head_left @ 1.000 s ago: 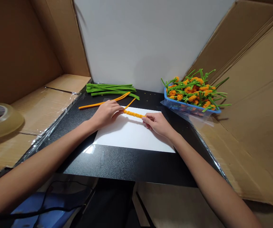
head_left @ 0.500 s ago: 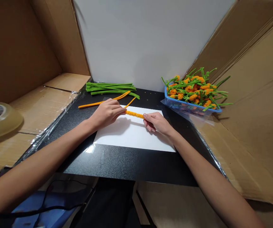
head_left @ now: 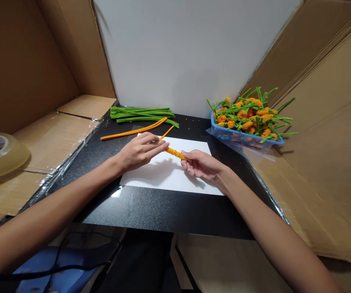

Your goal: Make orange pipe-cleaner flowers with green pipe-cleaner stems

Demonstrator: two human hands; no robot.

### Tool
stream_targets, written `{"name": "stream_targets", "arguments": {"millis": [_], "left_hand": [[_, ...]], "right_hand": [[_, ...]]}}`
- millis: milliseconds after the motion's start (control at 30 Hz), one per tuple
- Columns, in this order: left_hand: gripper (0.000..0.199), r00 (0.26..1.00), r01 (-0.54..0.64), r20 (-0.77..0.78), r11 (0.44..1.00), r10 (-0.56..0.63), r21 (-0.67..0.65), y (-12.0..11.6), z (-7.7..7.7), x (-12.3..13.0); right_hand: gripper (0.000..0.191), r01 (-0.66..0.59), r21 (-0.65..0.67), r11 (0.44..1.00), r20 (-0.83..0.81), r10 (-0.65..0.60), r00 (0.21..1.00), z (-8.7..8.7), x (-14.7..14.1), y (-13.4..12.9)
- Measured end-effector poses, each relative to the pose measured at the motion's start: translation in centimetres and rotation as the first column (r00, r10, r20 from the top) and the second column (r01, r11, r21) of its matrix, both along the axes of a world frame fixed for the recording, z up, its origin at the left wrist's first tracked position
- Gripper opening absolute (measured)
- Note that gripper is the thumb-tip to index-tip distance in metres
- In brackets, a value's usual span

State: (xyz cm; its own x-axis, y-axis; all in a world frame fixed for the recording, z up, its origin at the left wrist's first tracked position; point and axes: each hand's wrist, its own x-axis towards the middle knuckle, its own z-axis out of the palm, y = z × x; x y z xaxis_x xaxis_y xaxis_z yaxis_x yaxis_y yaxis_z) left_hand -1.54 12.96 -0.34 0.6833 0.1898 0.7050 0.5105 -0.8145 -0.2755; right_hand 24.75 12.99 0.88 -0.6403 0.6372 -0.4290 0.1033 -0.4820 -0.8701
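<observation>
The black worktop [head_left: 163,209] carries a white sheet [head_left: 141,181] at its middle, the sheet's near edge lying back from the worktop's near edge. At the far right corner sits a blue basket [head_left: 236,137], heaped with orange pieces on green stems. Green strips [head_left: 143,112] lie bunched toward the far left corner, their length along the far edge. The left hand [head_left: 145,151] reaches in from the left edge, fingers nearly straight over one end of the orange coil; its thumb is hidden, so I cannot tell whether it pinches. The right hand [head_left: 201,163] clamps the coil's other end between thumb and fingers. A loose orange strip [head_left: 123,133] runs between the green ones and the left hand. Smallest is the orange coil [head_left: 175,153] itself, above the sheet between both hands, its long axis slanting from far left to near right, toward the worktop's near right corner.
</observation>
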Motion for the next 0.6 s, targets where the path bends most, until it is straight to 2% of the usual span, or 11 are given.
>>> {"name": "stream_targets", "arguments": {"millis": [200,400,600], "left_hand": [[0.05,0.998,0.057,-0.023,0.996,-0.056,0.074,-0.6,-0.2,0.7],[0.055,0.985,0.166,0.049,0.986,-0.166,-0.008,-1.1,-0.7,1.3],[0.048,0.982,0.173,0.075,0.985,-0.172,0.002,-1.7,-1.0,1.8]], "right_hand": [[0.041,-0.002,-0.045,0.999,-0.069,-0.001,0.998,0.1,-0.7,-0.7],[0.036,-0.059,-0.099,0.993,-0.101,0.048,0.994,0.1,-1.2,-1.0],[0.039,-0.118,-0.141,0.983,-0.12,0.101,0.988,0.0,-1.2,-1.1]]}}
